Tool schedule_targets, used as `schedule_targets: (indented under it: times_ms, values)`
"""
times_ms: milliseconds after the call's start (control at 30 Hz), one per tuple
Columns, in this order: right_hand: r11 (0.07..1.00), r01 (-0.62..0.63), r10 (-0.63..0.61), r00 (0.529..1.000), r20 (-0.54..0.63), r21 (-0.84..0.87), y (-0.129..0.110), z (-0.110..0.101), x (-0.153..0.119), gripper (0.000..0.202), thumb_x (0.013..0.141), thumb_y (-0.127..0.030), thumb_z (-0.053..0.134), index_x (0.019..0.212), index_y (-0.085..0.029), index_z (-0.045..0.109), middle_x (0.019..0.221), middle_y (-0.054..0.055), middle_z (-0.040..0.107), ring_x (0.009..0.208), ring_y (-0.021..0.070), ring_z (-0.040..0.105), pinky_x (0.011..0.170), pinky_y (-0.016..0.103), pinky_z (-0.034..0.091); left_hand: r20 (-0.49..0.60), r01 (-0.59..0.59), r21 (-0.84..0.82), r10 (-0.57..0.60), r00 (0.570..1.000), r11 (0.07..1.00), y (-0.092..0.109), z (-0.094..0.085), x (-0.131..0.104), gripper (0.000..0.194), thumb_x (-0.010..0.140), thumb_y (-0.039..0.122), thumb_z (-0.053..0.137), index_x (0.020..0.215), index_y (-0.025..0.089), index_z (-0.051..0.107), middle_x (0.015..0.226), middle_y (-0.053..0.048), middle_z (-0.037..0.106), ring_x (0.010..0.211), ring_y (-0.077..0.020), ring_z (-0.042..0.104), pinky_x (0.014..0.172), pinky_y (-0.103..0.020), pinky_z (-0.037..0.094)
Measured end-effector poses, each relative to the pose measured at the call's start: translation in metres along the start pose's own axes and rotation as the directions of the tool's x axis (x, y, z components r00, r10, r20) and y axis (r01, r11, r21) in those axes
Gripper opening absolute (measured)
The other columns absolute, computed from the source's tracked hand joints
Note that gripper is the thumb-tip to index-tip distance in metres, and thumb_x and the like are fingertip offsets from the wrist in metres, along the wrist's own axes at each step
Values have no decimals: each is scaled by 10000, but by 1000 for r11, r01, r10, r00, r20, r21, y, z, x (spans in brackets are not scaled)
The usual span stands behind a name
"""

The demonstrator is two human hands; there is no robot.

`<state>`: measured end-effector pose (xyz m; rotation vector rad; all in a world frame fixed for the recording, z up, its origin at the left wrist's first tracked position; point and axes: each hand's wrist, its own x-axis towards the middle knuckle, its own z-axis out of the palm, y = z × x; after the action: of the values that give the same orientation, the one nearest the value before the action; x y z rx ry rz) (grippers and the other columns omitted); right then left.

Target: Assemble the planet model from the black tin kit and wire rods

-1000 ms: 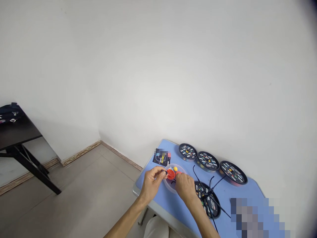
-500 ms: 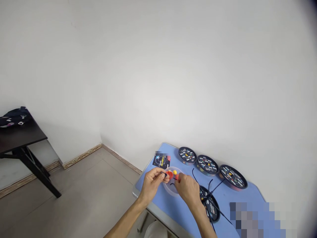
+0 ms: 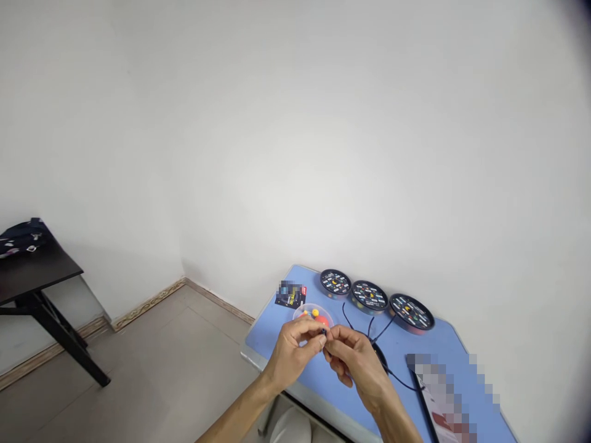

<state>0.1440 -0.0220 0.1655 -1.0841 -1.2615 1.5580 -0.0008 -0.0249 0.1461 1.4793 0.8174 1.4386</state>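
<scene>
Over the front of the blue table [image 3: 307,381], my left hand [image 3: 293,354] pinches a small dark piece [image 3: 324,332] between thumb and fingertips. My right hand [image 3: 360,366] is closed in a pinch right against it; what its fingers hold is hidden. Behind my hands stands a clear plastic bowl [image 3: 295,312] with a red ball [image 3: 324,320], a yellow ball [image 3: 315,312] and other small pieces. Thin black curved rods [image 3: 384,330] spread out beyond my right hand, above a round black-rimmed container [image 3: 380,354] that the hand mostly covers.
Along the wall sit three round black-rimmed containers with printed tops: one left [image 3: 335,282], one middle [image 3: 369,296], one right [image 3: 412,312]. A dark printed card [image 3: 290,295] lies at the far left. A partly blurred flat item [image 3: 443,418] is at right, a white bin [image 3: 292,426] below.
My hands have come together, fingertips meeting at the small dark piece. My right hand has moved back from over the bowl and turned. The view has shifted slightly.
</scene>
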Motion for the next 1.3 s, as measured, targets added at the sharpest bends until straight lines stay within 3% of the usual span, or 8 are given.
schedule_targets:
  times_ms: [133, 267, 367, 500, 633, 767, 1100, 1300]
  values:
    - [999, -12, 11, 1000, 14, 52, -4, -3, -9, 258, 666, -363, 729, 655, -184, 545, 526, -53, 542, 389, 41, 323, 340, 165, 220, 13, -36, 40, 36, 999, 999, 8, 6, 0, 113, 789, 229, 643, 720, 156, 697, 697, -24, 610, 665, -151, 557, 648, -259, 463]
    - [969, 74, -74, 997, -9, 234, -5, -3, -20, 318, 685, -439, 774, 694, -166, 612, 604, -2, 607, 460, 66, 411, 394, 185, 306, -48, 90, -91, -95, 994, 992, 14, 17, -5, 199, 818, 282, 632, 669, 150, 650, 602, -14, 600, 598, -145, 557, 633, -267, 459]
    - [927, 171, -145, 984, -102, 333, 3, 0, -27, 320, 689, -455, 784, 776, -162, 688, 639, 20, 632, 513, 92, 470, 459, 216, 377, -93, 156, -257, -185, 978, 954, 17, 30, -8, 235, 839, 303, 610, 657, 154, 607, 587, -12, 600, 539, -147, 566, 578, -281, 474]
    - [919, 312, -238, 926, -293, 242, 17, 2, -31, 298, 649, -396, 826, 848, -198, 727, 593, -16, 594, 527, 105, 485, 492, 229, 396, -68, 183, -369, -223, 972, 911, 20, 43, -10, 252, 862, 323, 580, 672, 157, 595, 575, 7, 560, 455, -138, 525, 454, -272, 444]
    - [922, 356, -274, 880, -389, 156, 22, 0, -30, 253, 689, -399, 793, 841, -204, 737, 576, -19, 585, 528, 104, 455, 491, 230, 367, -138, 128, -248, -166, 976, 960, 19, 47, -11, 213, 853, 276, 611, 694, 143, 657, 641, -4, 583, 614, -136, 535, 610, -266, 462]
    - [929, 349, -259, 854, -451, 127, 21, -2, -30, 274, 684, -418, 788, 847, -202, 745, 571, -29, 561, 509, 91, 401, 472, 226, 331, -120, 140, -224, -170, 978, 965, 16, 47, -12, 211, 862, 255, 593, 709, 141, 684, 679, -21, 608, 671, -145, 520, 673, -282, 454]
    - [926, 373, -298, 814, -499, 56, 22, -9, -31, 287, 716, -444, 756, 839, -186, 726, 609, -20, 578, 518, 101, 430, 497, 244, 393, -81, 179, -281, -209, 975, 943, 14, 55, -11, 172, 838, 269, 629, 837, 135, 739, 658, -13, 606, 637, -144, 550, 644, -280, 473]
    - [934, 356, -293, 811, -506, 30, 17, -8, -35, 282, 732, -446, 743, 838, -186, 714, 571, -23, 555, 525, 120, 453, 522, 259, 406, -127, 211, -311, -261, 957, 927, 8, 46, -15, 243, 811, 330, 693, 982, 158, 675, 672, 1, 631, 609, -143, 584, 621, -284, 492]
